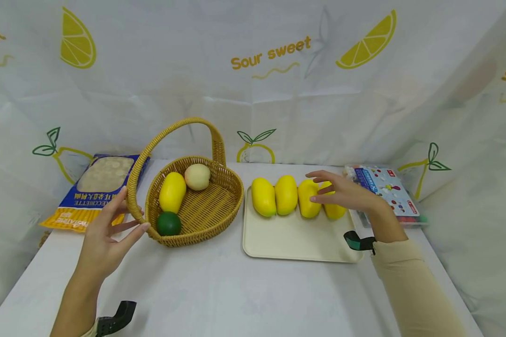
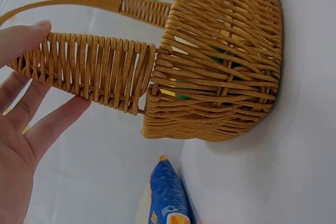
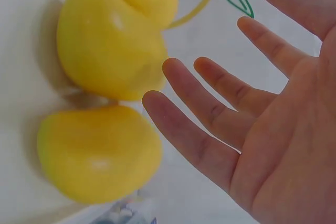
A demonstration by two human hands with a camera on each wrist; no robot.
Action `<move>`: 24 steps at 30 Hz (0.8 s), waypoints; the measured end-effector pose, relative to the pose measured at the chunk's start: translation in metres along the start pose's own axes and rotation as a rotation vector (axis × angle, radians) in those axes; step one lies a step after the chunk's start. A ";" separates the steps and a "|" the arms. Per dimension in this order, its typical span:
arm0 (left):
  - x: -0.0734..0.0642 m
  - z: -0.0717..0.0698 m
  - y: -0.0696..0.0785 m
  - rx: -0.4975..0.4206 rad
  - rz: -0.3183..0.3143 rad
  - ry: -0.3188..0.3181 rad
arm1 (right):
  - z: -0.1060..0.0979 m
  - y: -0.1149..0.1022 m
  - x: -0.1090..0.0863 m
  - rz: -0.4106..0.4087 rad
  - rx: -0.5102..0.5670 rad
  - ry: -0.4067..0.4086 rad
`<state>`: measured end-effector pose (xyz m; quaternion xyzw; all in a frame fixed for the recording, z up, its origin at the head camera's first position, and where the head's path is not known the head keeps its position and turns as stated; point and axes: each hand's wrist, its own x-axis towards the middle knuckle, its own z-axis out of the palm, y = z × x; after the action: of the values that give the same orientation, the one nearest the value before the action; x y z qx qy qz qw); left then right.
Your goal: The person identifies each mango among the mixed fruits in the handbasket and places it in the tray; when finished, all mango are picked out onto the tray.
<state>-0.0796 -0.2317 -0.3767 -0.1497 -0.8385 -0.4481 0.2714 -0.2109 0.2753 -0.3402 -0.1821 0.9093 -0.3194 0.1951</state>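
Note:
My left hand [image 1: 103, 238] holds the handle [image 2: 107, 69] of a wicker basket [image 1: 211, 206] near its left base, thumb on one side and fingers on the other. In the basket lie a yellow mango [image 1: 172, 193], a pale round fruit, perhaps a peach [image 1: 197, 177], and a dark green round fruit [image 1: 168, 223]. My right hand [image 1: 341, 189] hovers over the right end of a cream tray [image 1: 295, 238], fingers spread, holding nothing. Several yellow mangoes [image 1: 263, 196] stand in a row along the tray's back. In the right wrist view the fingertips are close to a mango [image 3: 100, 153].
A blue and orange pasta bag [image 1: 105, 175] lies left of the basket, behind my left hand. Right of the tray sits a clear plastic box [image 1: 388, 189] with a printed label. A white printed cloth [image 1: 202, 75] hangs behind the white table [image 1: 194, 290].

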 end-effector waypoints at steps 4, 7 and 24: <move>0.000 0.000 -0.001 0.002 0.008 -0.003 | 0.006 -0.014 0.011 -0.014 0.001 -0.014; 0.000 0.000 -0.001 0.003 0.007 -0.004 | 0.011 -0.026 0.020 -0.032 0.020 -0.031; 0.001 0.000 0.001 0.009 0.006 -0.009 | 0.040 -0.087 0.062 -0.199 0.084 -0.106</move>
<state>-0.0794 -0.2313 -0.3754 -0.1530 -0.8414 -0.4427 0.2696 -0.2267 0.1632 -0.3273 -0.2799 0.8609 -0.3650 0.2174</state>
